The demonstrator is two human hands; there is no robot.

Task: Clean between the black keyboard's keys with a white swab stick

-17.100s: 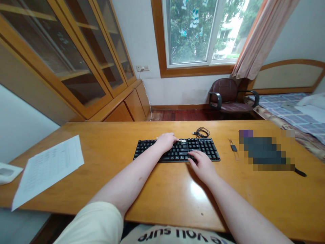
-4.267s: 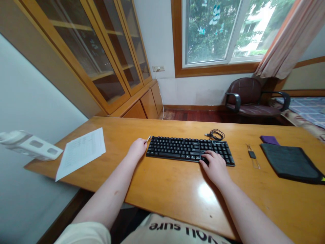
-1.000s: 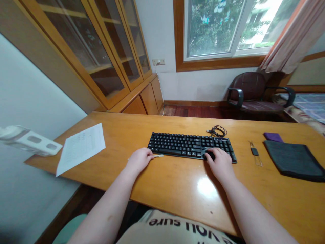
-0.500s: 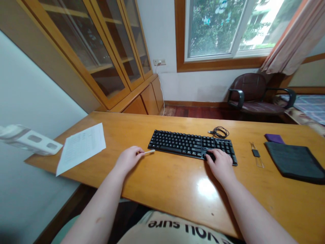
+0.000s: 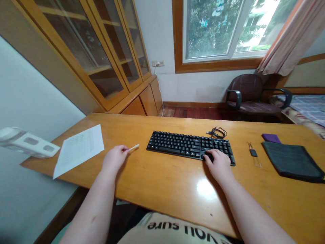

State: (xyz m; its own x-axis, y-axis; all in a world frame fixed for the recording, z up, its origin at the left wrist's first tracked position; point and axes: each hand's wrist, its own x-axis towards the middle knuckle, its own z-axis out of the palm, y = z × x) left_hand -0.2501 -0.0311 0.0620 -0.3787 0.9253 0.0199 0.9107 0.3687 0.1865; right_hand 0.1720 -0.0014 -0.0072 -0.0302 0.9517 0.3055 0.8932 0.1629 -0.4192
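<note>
A thin white cotton swab (image 5: 134, 147) is pinched between the fingertips of my left hand (image 5: 115, 159), its free end pointing right. That hand hovers low over the desk or rests on it, left of the black keyboard (image 5: 175, 144) and apart from it. My right hand (image 5: 219, 166) lies on the keyboard's right part, around the arrow keys and number pad. Its thumb is near the front edge and the fingers curl over the keys, partly hiding them. The keyboard lies flat, with its coiled black cable (image 5: 217, 132) behind it.
On the wooden desk (image 5: 162, 183), printed sheets (image 5: 80, 149) and a white box-like object (image 5: 30, 142) are at the left. To the right lie a small black item with wire loops (image 5: 253, 153), a dark grey cloth (image 5: 291, 161) and a purple cloth (image 5: 271, 138).
My left hand has moved left with the cotton swab, away from the keyboard's left front corner. My right hand stays on the keyboard. The view has shifted slightly.
</note>
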